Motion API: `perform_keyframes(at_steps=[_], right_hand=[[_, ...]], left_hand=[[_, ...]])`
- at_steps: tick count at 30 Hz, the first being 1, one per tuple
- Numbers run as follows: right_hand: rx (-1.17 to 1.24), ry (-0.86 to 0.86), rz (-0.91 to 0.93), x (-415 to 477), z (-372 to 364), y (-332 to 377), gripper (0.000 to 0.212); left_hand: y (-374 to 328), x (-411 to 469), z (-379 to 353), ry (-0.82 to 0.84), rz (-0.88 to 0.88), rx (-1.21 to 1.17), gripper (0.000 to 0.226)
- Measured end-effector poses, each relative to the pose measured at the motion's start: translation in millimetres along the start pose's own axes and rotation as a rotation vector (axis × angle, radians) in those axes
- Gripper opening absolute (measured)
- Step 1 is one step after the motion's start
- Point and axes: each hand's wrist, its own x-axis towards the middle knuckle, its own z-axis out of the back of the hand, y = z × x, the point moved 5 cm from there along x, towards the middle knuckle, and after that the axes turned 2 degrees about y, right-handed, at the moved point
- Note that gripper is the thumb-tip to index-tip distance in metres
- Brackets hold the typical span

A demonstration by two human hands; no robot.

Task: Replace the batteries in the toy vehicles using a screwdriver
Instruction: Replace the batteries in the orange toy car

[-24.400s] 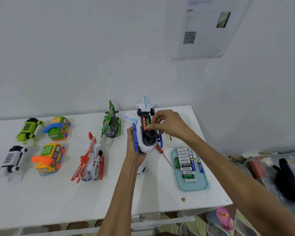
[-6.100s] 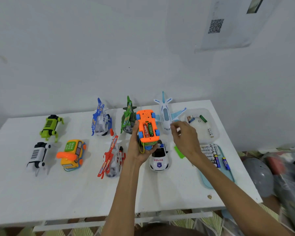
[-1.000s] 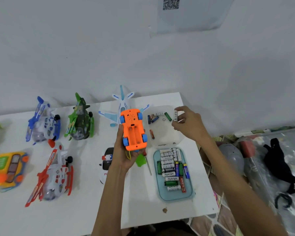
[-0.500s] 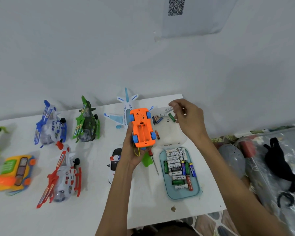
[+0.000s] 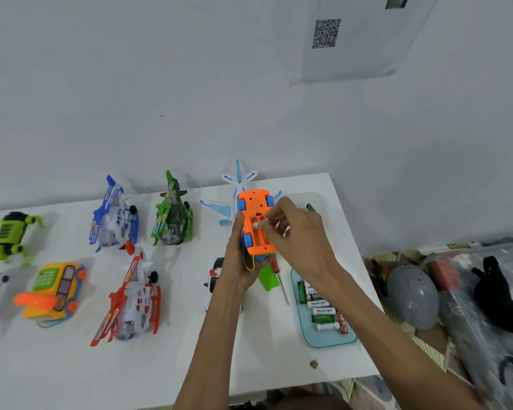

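And the right hand (image 5: 296, 236) is across! Half a second ago it was out beyond the orange toy car (image 5: 256, 214), picking through the loose cells; now it sits right over the car's upturned belly. Thumb and forefinger pinch a small pale battery (image 5: 256, 225), its end dipping into the open compartment. The left hand (image 5: 239, 261) holds steady as before, fingers curled round the car's side and keeping it wheels-up above the table (image 5: 71, 365).

By my read, the old cells are out and the first fresh one is going in. Polarity is the thing to watch here.

Just below the car lie the green cover (image 5: 268, 276) and the screwdriver (image 5: 282, 287), waiting for the closing-up. Below and to its right is the blue tray (image 5: 332, 344) with its row of spare batteries. Behind the car pokes out the white aeroplane (image 5: 237, 180). To its left are the green helicopter (image 5: 172, 214) and the blue helicopter (image 5: 114, 214), with the red helicopter (image 5: 131, 300) lower down.

High above the car, a sheet with a QR code (image 5: 326, 32) hangs on the pale wall. Far right of the car, off the table, sits a grey helmet (image 5: 412, 297).
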Motion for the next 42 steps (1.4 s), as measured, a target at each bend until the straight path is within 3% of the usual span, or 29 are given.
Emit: perform_keyframes(at_steps=[5, 9, 14, 19, 22, 25, 27, 29, 31, 34, 39, 42], right_hand=[[0.033, 0.051, 0.07, -18, -16, 3, 0.015], [0.112, 0.016, 0.017, -14, -21, -6, 0.017], [0.224, 0.027, -0.154, -12, -27, -11, 0.026], [0.396, 0.116, -0.45, -8, -36, -36, 0.057], [0.487, 0.178, -0.446, -4, -37, -41, 0.048], [0.56, 0.233, -0.455, 4, -22, -51, 0.033], [0.382, 0.101, -0.42, 19, -4, -79, 0.021], [0.007, 0.015, -0.395, 37, 9, -116, 0.011], [-0.317, 0.141, -0.431, 51, 2, -144, 0.018], [-0.609, 0.359, -0.43, 53, -18, -158, 0.023], [-0.776, 0.326, -0.388, 50, -40, -163, 0.05], [-0.742, 0.286, -0.397, 51, -45, -167, 0.051]], left_hand=[[0, -3, 7, -0.019, -0.001, 0.019, 0.052], [4, -2, 11, -0.029, 0.05, 0.031, 0.054], [7, -2, 11, -0.037, 0.049, -0.007, 0.057], [6, -3, 13, 0.006, 0.026, 0.03, 0.053], [8, -4, 13, 0.05, 0.013, 0.029, 0.056], [0, -2, 16, 0.059, -0.001, 0.022, 0.075], [-2, -1, 19, 0.047, 0.014, 0.007, 0.089], [-1, 1, 23, 0.028, 0.017, -0.013, 0.101], [2, 2, 26, 0.026, 0.014, -0.029, 0.104], [6, 0, 26, 0.01, 0.016, -0.039, 0.105], [4, 0, 23, 0.06, -0.013, -0.084, 0.086], [3, 0, 23, 0.073, -0.022, -0.093, 0.086]])
